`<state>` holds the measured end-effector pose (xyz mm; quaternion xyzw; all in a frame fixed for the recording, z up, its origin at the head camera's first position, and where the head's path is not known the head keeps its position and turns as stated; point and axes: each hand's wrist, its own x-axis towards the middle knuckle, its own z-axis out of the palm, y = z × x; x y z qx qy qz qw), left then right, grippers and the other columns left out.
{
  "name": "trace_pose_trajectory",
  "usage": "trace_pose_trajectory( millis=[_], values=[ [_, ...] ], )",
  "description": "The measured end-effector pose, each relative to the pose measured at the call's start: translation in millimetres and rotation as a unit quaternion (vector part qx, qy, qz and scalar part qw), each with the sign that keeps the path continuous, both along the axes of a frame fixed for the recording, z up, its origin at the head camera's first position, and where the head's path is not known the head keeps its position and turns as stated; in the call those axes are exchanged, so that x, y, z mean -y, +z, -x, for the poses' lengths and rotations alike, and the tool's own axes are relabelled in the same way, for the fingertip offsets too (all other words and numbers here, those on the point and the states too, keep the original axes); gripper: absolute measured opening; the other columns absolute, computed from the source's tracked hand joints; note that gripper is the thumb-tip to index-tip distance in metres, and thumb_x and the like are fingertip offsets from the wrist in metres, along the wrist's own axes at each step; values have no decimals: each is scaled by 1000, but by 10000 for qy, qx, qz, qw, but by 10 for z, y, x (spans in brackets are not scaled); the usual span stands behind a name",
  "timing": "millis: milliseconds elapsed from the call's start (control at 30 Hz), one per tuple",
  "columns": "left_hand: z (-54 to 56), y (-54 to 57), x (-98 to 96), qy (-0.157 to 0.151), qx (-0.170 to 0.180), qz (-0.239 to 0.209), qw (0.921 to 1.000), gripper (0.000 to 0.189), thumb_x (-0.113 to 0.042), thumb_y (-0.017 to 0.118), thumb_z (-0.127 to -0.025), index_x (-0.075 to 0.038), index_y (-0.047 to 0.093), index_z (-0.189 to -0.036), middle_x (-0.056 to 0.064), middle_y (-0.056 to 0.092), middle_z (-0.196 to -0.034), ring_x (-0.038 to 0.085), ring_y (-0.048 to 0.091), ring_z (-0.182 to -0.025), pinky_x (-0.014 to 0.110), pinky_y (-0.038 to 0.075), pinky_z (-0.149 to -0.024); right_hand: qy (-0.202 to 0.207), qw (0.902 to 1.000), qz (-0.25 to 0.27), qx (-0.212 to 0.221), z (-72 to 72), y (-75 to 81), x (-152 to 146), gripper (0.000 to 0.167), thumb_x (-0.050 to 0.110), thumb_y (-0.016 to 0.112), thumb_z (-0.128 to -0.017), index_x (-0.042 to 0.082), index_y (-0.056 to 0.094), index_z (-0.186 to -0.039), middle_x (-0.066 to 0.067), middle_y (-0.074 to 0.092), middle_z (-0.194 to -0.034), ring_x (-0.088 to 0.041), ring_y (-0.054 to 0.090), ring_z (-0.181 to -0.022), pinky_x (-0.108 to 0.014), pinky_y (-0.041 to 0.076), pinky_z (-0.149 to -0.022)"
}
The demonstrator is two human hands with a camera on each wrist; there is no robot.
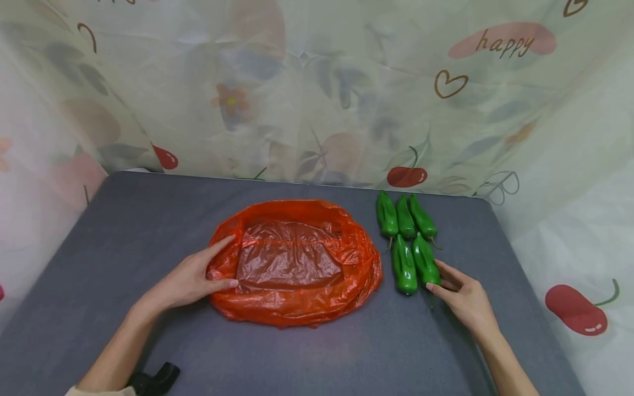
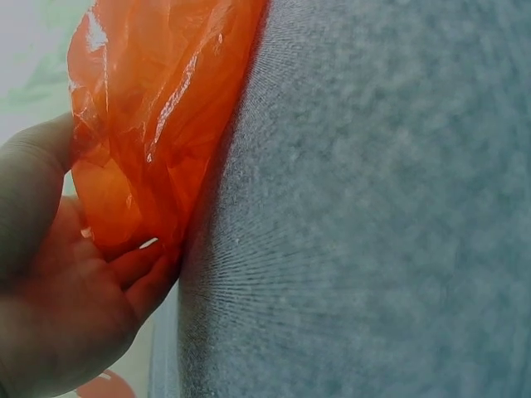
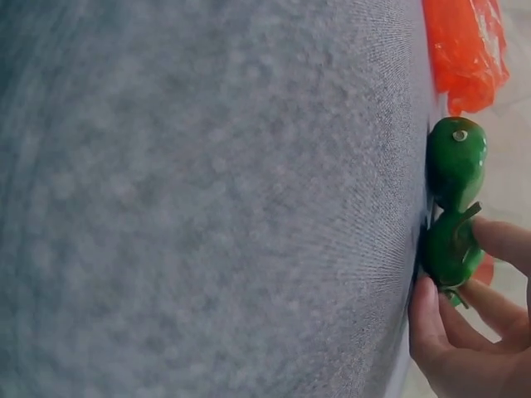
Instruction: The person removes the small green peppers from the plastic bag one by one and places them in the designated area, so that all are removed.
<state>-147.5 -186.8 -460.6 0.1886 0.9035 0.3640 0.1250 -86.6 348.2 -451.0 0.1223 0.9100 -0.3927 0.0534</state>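
Note:
An orange-red plastic bag (image 1: 297, 305) lies on the table with its mouth spread wide. My left hand (image 1: 190, 278) holds the bag's left side between thumb and fingers; in the left wrist view the fingers are partly behind the thin plastic (image 2: 166, 108). To the right of the bag, green peppers lie in two rows, three at the back and two in front. My right hand (image 1: 463, 300) pinches the lower end of the front right green pepper (image 1: 425, 258). The front left pepper (image 1: 404, 267) lies close beside it.
The back peppers (image 1: 405, 217) lie near the far edge of the grey tabletop (image 1: 317, 357). A printed curtain (image 1: 307, 99) hangs behind and along the sides. A black curved object (image 1: 157, 379) shows by the left forearm.

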Motion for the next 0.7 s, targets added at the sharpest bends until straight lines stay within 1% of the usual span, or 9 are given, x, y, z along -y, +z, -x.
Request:
trace_pose_trajectory(
  millis=[133, 267, 300, 367, 433, 500, 533, 600, 700],
  values=[
    [5, 13, 5, -15, -91, 2, 10000, 94, -49, 76, -85, -14, 28, -158, 24, 40, -151, 43, 43, -132, 62, 38, -102, -17, 10000, -64, -66, -5, 4, -9, 71, 35, 74, -90, 12, 45, -150, -19, 55, -140, -31, 59, -121, -30, 52, -85],
    [3, 29, 30, 45, -126, -66, 9999, 90, -49, 76, -85, -16, 33, -156, 25, 48, -141, 38, 52, -120, 54, 47, -95, -38, 9996, -160, -237, -2, 20, -31, 67, 35, 75, -89, 10, 51, -146, -17, 57, -139, -29, 62, -117, -17, 49, -78],
    [5, 30, 39, 65, -123, -113, 9998, 88, -48, 76, -85, -17, 35, -156, 24, 49, -139, 35, 54, -115, 50, 49, -92, -50, 9994, -178, -294, -3, 27, -38, 65, 36, 75, -89, 10, 52, -145, -16, 57, -139, -24, 64, -114, -15, 48, -76],
    [13, 31, 52, 82, -148, -214, 9996, 83, -43, 78, -85, -18, 39, -154, 22, 50, -138, 30, 56, -109, 41, 53, -86, -88, 9991, -186, -378, -9, 53, -50, 63, 39, 74, -90, 9, 55, -142, -14, 58, -138, -9, 65, -107, -13, 46, -75],
    [22, 37, 69, 85, -151, -320, 9993, 79, -40, 78, -86, -19, 41, -153, 20, 49, -139, 27, 58, -106, 35, 54, -82, -168, 9988, -191, -424, -18, 93, -56, 61, 42, 72, -90, 10, 57, -140, -12, 60, -137, 7, 60, -100, -12, 46, -74],
    [24, 41, 87, 86, -219, -351, 9991, 78, -39, 78, -86, -20, 42, -152, 19, 45, -144, 29, 57, -112, 38, 54, -85, -271, 9980, -214, -524, -30, 135, -58, 58, 43, 71, -91, 11, 59, -139, -12, 61, -135, 18, 53, -94, -12, 45, -74],
    [22, 49, 98, 91, -253, -345, 9990, 77, -39, 77, -87, -20, 42, -152, 20, 43, -146, 32, 55, -116, 42, 53, -88, -325, 9974, -222, -595, -36, 150, -56, 57, 44, 70, -92, 12, 59, -138, -12, 62, -135, 20, 52, -93, -12, 45, -74],
    [19, 66, 127, 111, -289, -332, 9990, 78, -41, 76, -87, -20, 41, -153, 21, 39, -150, 37, 50, -125, 52, 49, -95, -396, 9955, -237, -832, -49, 171, -45, 54, 42, 69, -93, 12, 60, -137, -12, 62, -134, 19, 53, -94, -11, 45, -74],
    [11, 104, 171, 144, -372, -265, 9989, 77, -43, 76, -87, -20, 42, -153, 22, 33, -155, 44, 36, -137, 65, 37, -101, -431, 9898, -308, -1324, -71, 174, -16, 47, 37, 70, -94, 15, 63, -135, -13, 64, -131, 15, 56, -96, -9, 46, -76]
  ],
)
